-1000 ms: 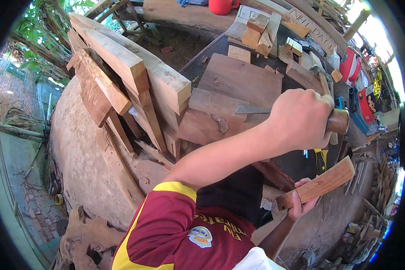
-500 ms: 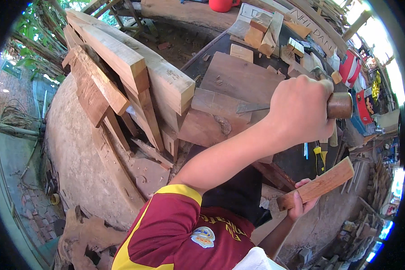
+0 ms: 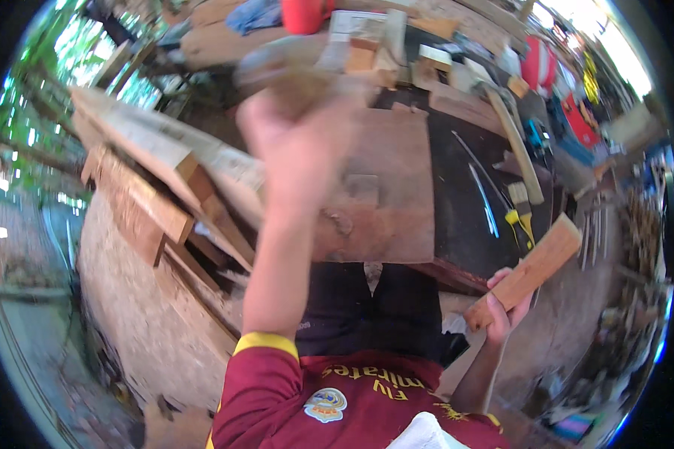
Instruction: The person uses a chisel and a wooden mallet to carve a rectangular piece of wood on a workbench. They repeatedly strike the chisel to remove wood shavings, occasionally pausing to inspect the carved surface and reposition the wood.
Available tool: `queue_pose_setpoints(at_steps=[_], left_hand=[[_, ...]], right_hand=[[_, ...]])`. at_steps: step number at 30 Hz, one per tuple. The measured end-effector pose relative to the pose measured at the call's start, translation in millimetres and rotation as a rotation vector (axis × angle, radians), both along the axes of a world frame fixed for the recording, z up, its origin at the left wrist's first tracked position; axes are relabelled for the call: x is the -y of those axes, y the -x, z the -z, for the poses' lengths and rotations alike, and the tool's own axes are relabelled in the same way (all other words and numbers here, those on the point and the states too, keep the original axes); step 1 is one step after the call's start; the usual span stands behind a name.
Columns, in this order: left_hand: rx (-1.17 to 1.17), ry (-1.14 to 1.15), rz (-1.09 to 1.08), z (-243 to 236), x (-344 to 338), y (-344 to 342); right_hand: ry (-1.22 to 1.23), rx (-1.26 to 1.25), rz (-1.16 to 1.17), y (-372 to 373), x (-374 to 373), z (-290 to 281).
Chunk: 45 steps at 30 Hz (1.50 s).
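My left hand (image 3: 299, 142) is raised over the upper middle, smeared by motion, shut on a brown wooden-handled tool (image 3: 296, 78) whose outline is blurred. Under it lies a wide brown board (image 3: 393, 157) on the dark worktop (image 3: 464, 228). At lower right my right hand (image 3: 502, 318) grips a short reddish plank (image 3: 539, 266), held slanting just off the worktop's front edge. Near that plank lie a yellow-handled paintbrush (image 3: 518, 202), thin blue sticks (image 3: 483, 198) and a long pale wooden handle (image 3: 524, 157).
Long timbers (image 3: 150, 131) lean in a pile at the left on a pale rounded surface (image 3: 127, 322). Cut blocks (image 3: 363, 52), a red container (image 3: 299, 15) and a red-and-white bag (image 3: 539, 63) sit at the back. Scrap wood is heaped at far right (image 3: 625, 254).
My left hand has swung from right of centre up and leftward with the tool, uncovering more worktop. The view has shifted. My right hand still holds the plank, now slightly higher in view.
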<state>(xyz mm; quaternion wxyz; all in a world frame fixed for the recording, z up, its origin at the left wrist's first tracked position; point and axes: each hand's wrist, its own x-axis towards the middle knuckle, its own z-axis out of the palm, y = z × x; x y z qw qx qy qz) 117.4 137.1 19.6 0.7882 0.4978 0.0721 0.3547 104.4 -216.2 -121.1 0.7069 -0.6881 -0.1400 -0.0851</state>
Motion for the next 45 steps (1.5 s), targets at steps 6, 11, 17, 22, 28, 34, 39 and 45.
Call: queue_pose_setpoints(at_steps=[6,11,17,22,28,34,39,45], left_hand=[[0.336,-0.057,0.111,-3,-36,33],[0.313,-0.066,0.166,3,-37,30],[0.200,-0.049,0.011,3,-16,18],[0.160,-0.016,-0.066,-1,-10,15],[0.110,-0.025,-0.136,-3,-6,14],[0.059,-0.021,-0.194,-3,-4,11],[0.018,-0.101,-0.310,-5,7,4],[0.081,-0.278,-0.208,-5,26,-3]], right_hand=[[0.005,0.001,0.013,2,1,-2],[0.003,0.001,0.012,2,2,-1],[0.004,-0.007,0.027,3,2,0],[-0.006,0.014,0.013,2,4,3],[-0.013,0.042,-0.005,0,3,3],[-0.017,0.033,0.018,3,2,2],[-0.037,0.045,0.002,2,2,5],[-0.033,0.077,0.092,8,-2,11]])
